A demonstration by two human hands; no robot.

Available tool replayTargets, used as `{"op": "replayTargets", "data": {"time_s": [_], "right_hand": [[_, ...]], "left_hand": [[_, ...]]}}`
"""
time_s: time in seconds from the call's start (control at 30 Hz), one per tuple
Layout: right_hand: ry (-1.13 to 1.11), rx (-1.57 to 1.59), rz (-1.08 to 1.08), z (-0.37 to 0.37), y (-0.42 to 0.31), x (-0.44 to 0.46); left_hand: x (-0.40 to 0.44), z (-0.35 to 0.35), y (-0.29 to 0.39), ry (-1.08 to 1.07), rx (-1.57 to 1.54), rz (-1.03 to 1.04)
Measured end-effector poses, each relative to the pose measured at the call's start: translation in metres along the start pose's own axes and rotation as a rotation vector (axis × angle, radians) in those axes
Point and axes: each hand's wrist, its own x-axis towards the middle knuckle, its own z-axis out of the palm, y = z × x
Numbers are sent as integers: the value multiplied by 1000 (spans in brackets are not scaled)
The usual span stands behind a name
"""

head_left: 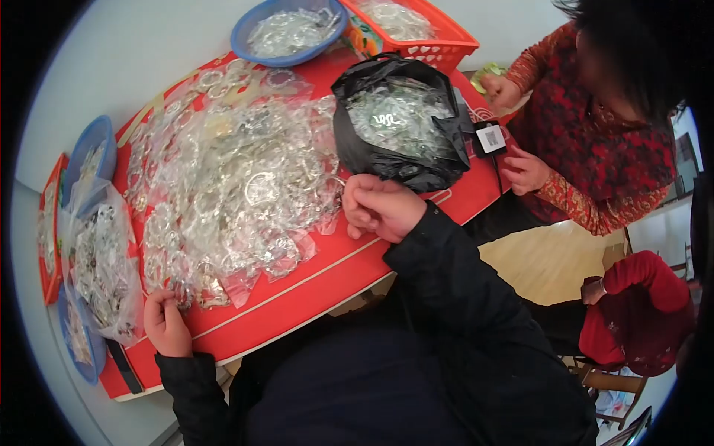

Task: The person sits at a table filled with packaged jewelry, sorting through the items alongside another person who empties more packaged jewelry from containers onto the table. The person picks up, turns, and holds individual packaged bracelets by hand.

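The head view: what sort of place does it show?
Probably an informal indoor workroom for small goods in bulk: a red table spread with clear bags of shiny pieces, more in a black bag and an orange basket, and another person beside the table.

You sit at a red-topped table (297,291) set close against a pale, plain wall (175,33). To your right, light wood-toned flooring (534,260) runs behind the table, with a brown wooden chair (613,381) standing on that side and brighter light showing at the room's far edge.
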Motion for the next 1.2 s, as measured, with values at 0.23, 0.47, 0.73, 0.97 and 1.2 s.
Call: {"op": "replayTargets", "data": {"time_s": [0.23,0.47,0.73,0.97,1.2], "right_hand": [[0,-47,-7,2,-1,-1],[34,-49,0,1,1,-1],[27,-71,4,0,2,0],[26,-72,-13,-1,6,-1],[12,-42,-19,-6,9,1]], "left_hand": [[1,1,3,-2,54,6],[0,4,0,14,45,10],[1,4,7,-4,90,29],[1,4,-2,9,81,33],[1,3,-1,-13,95,35]]}}
